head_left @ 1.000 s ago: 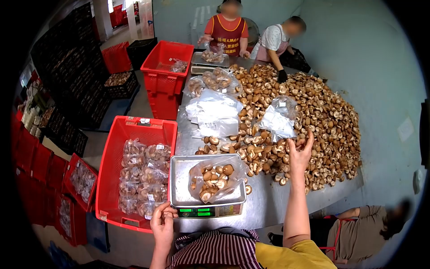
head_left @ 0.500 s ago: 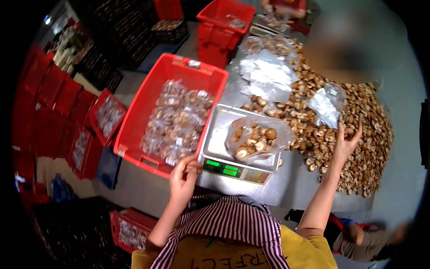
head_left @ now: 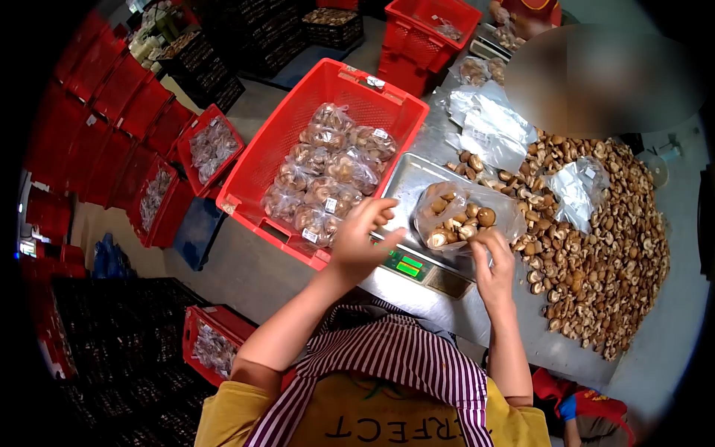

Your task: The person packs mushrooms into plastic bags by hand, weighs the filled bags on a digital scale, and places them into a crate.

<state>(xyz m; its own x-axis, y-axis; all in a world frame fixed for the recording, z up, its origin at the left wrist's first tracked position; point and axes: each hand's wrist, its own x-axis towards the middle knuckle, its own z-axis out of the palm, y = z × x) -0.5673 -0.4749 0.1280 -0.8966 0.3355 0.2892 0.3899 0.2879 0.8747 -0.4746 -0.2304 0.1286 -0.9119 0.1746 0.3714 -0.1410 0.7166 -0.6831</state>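
Note:
A clear plastic bag [head_left: 504,211] partly filled with brown mushrooms [head_left: 452,218] lies on the metal pan of a digital scale [head_left: 402,186]. My right hand [head_left: 497,270] is at the bag's near right edge, thumb and fingers curled in on the plastic. My left hand [head_left: 365,237] hovers over the scale's near left corner, beside the bag, with its thumb apart from the fingers and nothing in it. Part of the scale's green display [head_left: 409,266] shows below that hand. Left of the scale, a red crate [head_left: 257,160] holds several labelled bags of mushrooms [head_left: 328,195].
A large heap of loose mushrooms [head_left: 596,276] covers the table's right side, with plastic bags [head_left: 577,190] on it. More bags [head_left: 491,127] lie behind the scale. Red crates [head_left: 112,149] are stacked at left. Another person [head_left: 588,406] is at lower right, another at the top.
My right hand has moved left from the mushroom heap to the bag on the scale. My left hand has risen from the crate's corner towards the scale. The view has shifted.

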